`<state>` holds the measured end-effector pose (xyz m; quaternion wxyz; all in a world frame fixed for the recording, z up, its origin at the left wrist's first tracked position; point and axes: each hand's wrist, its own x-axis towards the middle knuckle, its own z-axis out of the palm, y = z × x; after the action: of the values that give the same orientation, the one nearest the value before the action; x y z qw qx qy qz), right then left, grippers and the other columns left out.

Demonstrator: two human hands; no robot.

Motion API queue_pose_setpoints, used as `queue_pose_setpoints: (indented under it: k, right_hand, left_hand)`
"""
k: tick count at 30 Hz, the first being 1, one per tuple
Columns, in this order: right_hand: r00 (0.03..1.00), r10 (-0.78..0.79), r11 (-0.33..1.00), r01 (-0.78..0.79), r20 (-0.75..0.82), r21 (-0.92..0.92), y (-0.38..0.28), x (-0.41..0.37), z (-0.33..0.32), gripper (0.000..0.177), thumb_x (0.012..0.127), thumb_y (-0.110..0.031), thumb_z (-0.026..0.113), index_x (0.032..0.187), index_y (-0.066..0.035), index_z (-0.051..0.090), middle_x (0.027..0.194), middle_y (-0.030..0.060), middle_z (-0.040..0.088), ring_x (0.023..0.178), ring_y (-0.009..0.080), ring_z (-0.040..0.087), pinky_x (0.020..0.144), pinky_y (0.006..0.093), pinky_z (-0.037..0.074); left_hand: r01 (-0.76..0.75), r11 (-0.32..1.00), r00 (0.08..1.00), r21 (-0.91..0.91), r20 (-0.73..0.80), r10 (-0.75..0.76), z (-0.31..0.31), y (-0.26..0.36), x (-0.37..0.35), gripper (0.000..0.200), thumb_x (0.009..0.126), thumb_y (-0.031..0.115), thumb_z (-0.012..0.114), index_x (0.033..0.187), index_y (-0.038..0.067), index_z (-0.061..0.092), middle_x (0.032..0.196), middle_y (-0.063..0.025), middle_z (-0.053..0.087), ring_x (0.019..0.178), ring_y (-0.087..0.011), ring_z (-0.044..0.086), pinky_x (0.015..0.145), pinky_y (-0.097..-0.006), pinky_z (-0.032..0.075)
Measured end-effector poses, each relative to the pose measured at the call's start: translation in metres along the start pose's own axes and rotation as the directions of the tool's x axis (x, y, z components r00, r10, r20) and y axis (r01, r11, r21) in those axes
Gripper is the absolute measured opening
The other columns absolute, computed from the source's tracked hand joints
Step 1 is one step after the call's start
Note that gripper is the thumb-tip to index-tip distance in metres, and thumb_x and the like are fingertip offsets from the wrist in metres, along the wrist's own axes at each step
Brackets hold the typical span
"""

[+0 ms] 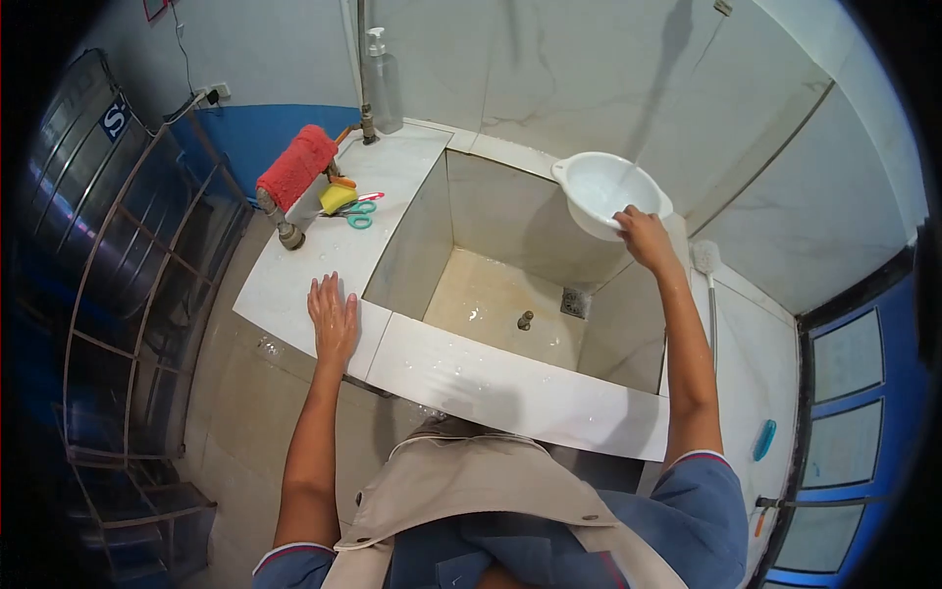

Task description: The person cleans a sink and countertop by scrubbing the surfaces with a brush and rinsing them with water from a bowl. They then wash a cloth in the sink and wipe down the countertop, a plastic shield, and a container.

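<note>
My right hand [644,239] grips the near rim of a white plastic basin [597,214] with small side handles. The basin is tilted a little over the back right corner of the tiled sink [491,280]. Whether water is inside it, I cannot make out clearly. My left hand [335,314] lies flat and wet on the white counter [432,355], left of the sink, fingers stretched out and holding nothing. Beyond it on the counter are scissors with teal handles [361,215] and a yellow sponge [338,197].
A red towel [297,164] hangs over a pipe at the left. A pump bottle [383,90] stands in the back corner. On the right ledge lie a long-handled brush [706,260] and a blue object [764,440]. A metal rack [142,285] borders the left side.
</note>
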<state>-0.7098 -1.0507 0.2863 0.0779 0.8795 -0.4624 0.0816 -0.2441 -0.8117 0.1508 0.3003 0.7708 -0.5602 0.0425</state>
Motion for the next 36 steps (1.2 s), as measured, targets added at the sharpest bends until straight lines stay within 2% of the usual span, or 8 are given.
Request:
queue_pose_setpoints:
  k: [6, 10, 25, 29, 34, 36]
  right_hand:
    - [1.0, 0.0, 0.999, -0.001, 0.022, 0.052, -0.006, -0.028, 0.017, 0.018, 0.077, -0.008, 0.059, 0.095, -0.01, 0.059, 0.091, 0.0086, 0.055, 0.088, 0.0266, 0.055, 0.076, 0.0392, 0.039]
    - [0.997, 0.025, 0.999, -0.026, 0.072, 0.02, -0.004, -0.037, 0.023, 0.017, 0.076, -0.008, 0.059, 0.093, -0.01, 0.058, 0.092, 0.0084, 0.055, 0.087, 0.0266, 0.056, 0.077, 0.0397, 0.039]
    - [1.0, 0.005, 1.0, -0.005, -0.026, 0.0, -0.005, -0.029, -0.001, 0.02, 0.074, -0.007, 0.061, 0.094, -0.009, 0.058, 0.092, 0.008, 0.055, 0.089, 0.0259, 0.056, 0.076, 0.0397, 0.04]
    - [0.998, -0.008, 1.0, 0.008, -0.057, -0.001, -0.006, -0.027, -0.009, 0.02, 0.074, -0.007, 0.061, 0.094, -0.009, 0.058, 0.092, 0.0078, 0.055, 0.09, 0.0261, 0.055, 0.076, 0.039, 0.04]
    - [0.999, -0.021, 1.0, 0.021, -0.037, -0.003, -0.005, -0.023, -0.018, 0.022, 0.073, -0.006, 0.062, 0.095, -0.008, 0.058, 0.093, 0.0084, 0.056, 0.089, 0.0271, 0.055, 0.077, 0.039, 0.04]
    - [1.0, 0.021, 1.0, -0.021, -0.019, 0.006, -0.005, -0.023, -0.023, 0.023, 0.073, -0.006, 0.061, 0.096, -0.008, 0.058, 0.094, 0.0087, 0.056, 0.089, 0.0274, 0.055, 0.077, 0.0386, 0.04]
  left_hand:
    - [0.001, 1.0, 1.0, -0.014, -0.006, -0.002, 0.001, 0.0, 0.0, 0.051, 0.091, 0.028, 0.044, 0.132, 0.0, 0.033, 0.133, -0.02, 0.036, 0.13, -0.0363, 0.022, 0.107, -0.0485, 0.014]
    - [-0.002, 1.0, 1.0, 0.012, -0.031, 0.003, 0.002, 0.0, 0.001, 0.05, 0.091, 0.027, 0.044, 0.131, 0.0, 0.034, 0.132, -0.0208, 0.038, 0.129, -0.0376, 0.024, 0.107, -0.0487, 0.015]
    - [-0.031, 0.999, 0.998, -0.016, -0.062, 0.03, -0.001, 0.001, 0.0, 0.049, 0.09, 0.027, 0.046, 0.129, -0.001, 0.038, 0.128, -0.021, 0.041, 0.126, -0.0388, 0.028, 0.105, -0.0485, 0.018]
    - [0.007, 1.0, 0.999, -0.026, -0.044, -0.008, -0.005, 0.005, -0.001, 0.048, 0.089, 0.027, 0.046, 0.128, -0.001, 0.038, 0.128, -0.0206, 0.041, 0.125, -0.0384, 0.028, 0.105, -0.0491, 0.019]
    - [0.013, 1.0, 0.999, -0.017, -0.051, -0.013, -0.004, 0.002, -0.002, 0.049, 0.089, 0.028, 0.046, 0.128, 0.0, 0.038, 0.127, -0.0205, 0.041, 0.125, -0.038, 0.028, 0.104, -0.05, 0.019]
    - [0.006, 1.0, 0.998, -0.012, -0.06, -0.006, -0.004, 0.002, -0.002, 0.049, 0.089, 0.028, 0.046, 0.128, 0.0, 0.038, 0.127, -0.0205, 0.041, 0.125, -0.0377, 0.029, 0.104, -0.0505, 0.019]
